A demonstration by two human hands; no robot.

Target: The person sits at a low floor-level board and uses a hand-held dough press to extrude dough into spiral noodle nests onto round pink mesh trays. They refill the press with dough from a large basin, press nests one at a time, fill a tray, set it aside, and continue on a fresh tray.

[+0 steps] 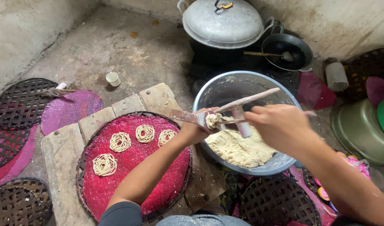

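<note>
The left hand (195, 130) was closed around a wooden noodle press (225, 112), a dough-smeared tool with long flat arms and a pale cylinder hanging below it, held over the near-left rim of a large grey metal basin (208, 90). The right hand (279, 125) was clenched on the press's other arm, its knuckles up, so both hands gripped the same tool. A lump of pale, crumbly dough (214, 120) sat at the mouth of the press, rough and moist-looking, the same beige colour as the mass of dough (240, 148) heaped in the bottom of the basin just beneath. Left of the basin, a round woven tray (81, 167) lined with a magenta cloth (116, 184) rested on worn wooden planks (60, 155), and four small coiled nests of thin noodle strands (120, 142) lay on the cloth, well apart from one another. Beyond the basin stood a big lidded aluminium pot (223, 21) and a dark pan (288, 50) with a spoon in it. A small white cup (113, 78) stood on the concrete floor, and empty dark lattice trays (22, 100) lay about the edges.
</note>
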